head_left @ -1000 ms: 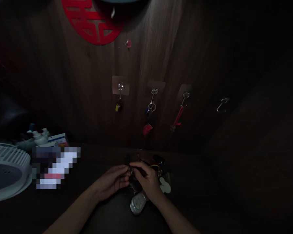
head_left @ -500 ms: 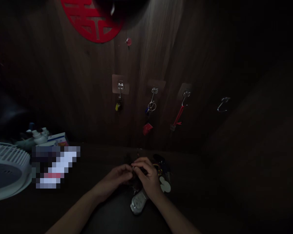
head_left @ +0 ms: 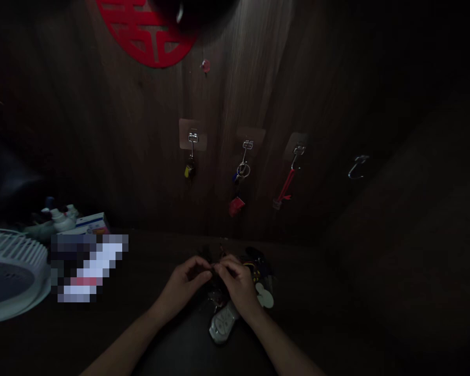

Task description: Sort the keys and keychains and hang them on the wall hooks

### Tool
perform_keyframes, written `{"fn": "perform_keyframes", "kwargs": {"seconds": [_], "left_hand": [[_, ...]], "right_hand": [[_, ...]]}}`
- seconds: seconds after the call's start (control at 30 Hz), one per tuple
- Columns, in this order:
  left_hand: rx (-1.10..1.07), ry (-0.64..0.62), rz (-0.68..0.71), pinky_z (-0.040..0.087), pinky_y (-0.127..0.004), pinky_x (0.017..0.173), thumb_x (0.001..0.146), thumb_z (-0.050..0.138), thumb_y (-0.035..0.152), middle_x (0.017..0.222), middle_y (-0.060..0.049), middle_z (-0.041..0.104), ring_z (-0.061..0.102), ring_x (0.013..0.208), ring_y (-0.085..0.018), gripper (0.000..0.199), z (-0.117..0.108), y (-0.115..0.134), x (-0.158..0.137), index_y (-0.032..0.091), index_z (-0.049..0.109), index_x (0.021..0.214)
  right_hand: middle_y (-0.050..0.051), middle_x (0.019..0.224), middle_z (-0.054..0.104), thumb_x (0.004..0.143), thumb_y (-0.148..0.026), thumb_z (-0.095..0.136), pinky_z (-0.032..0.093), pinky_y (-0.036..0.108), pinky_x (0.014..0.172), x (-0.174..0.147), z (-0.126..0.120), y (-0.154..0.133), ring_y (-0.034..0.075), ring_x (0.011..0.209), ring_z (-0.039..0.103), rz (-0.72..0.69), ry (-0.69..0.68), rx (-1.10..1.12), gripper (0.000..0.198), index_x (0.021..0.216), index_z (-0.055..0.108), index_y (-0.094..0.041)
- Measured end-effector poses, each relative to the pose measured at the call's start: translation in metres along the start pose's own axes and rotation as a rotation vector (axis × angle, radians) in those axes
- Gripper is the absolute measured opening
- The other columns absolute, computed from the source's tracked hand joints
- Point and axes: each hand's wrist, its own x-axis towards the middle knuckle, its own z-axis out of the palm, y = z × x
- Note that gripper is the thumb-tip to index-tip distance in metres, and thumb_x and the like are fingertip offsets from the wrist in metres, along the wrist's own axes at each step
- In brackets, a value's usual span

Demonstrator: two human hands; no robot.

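Dark tabletop (head_left: 180,347), trinkets (head_left: 216,298) (dim) beneath hands (head_left: 238,284).

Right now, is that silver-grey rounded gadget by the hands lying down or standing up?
Lying down: the silver-grey rounded gadget has its broad face turned up on the dark brown tabletop.

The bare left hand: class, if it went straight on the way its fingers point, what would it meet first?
The bare left hand would most likely meet the bare right hand first, close ahead; dim light leaves the depth between them unclear.
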Motion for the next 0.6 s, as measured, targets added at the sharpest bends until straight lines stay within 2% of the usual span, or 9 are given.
{"fn": "perform_keyframes", "kwargs": {"seconds": [0.1, 0.2, 0.43, 0.6], "left_hand": [[0.044, 0.068, 0.081, 0.044, -0.028, 0.077, 0.073, 0.064, 0.028, 0.081, -0.001, 0.065, 0.058, 0.082, -0.019, 0.009, -0.0009, -0.0021, 0.0005, 0.023, 0.065, 0.080], [0.082, 0.077, 0.143, 0.043, -0.029, 0.081, 0.075, 0.064, 0.028, 0.085, -0.002, 0.064, 0.058, 0.085, -0.020, 0.007, -0.0025, -0.0029, 0.0012, 0.023, 0.067, 0.078], [-0.013, 0.024, 0.000, 0.042, -0.027, 0.076, 0.075, 0.062, 0.031, 0.076, 0.001, 0.063, 0.056, 0.078, -0.018, 0.010, -0.0033, 0.0022, 0.0010, 0.022, 0.067, 0.074], [-0.101, 0.039, -0.070, 0.042, -0.027, 0.075, 0.073, 0.063, 0.033, 0.072, 0.003, 0.062, 0.056, 0.075, -0.017, 0.011, -0.0015, 0.0065, -0.0005, 0.021, 0.065, 0.072]], "right_hand": [[0.000, 0.065, 0.056, 0.083, -0.034, 0.055, 0.041, 0.026, 0.064, 0.0001, 0.0002, 0.0018, 0.015, 0.069, 0.053, 0.009, -0.012, -0.006, 0.027, 0.062, 0.062, -0.019], [0.000, 0.064, 0.055, 0.083, -0.035, 0.054, 0.040, 0.026, 0.064, -0.0001, 0.0007, 0.0029, 0.015, 0.067, 0.053, 0.010, -0.026, -0.006, 0.029, 0.060, 0.060, -0.019], [-0.001, 0.062, 0.049, 0.085, -0.037, 0.051, 0.037, 0.024, 0.060, -0.0019, 0.0014, -0.0011, 0.013, 0.063, 0.049, 0.045, -0.078, 0.018, 0.035, 0.055, 0.053, -0.018], [-0.002, 0.061, 0.044, 0.086, -0.039, 0.047, 0.034, 0.024, 0.057, -0.0015, 0.0014, -0.0024, 0.012, 0.061, 0.044, 0.045, -0.116, 0.012, 0.039, 0.054, 0.049, -0.019]]}}
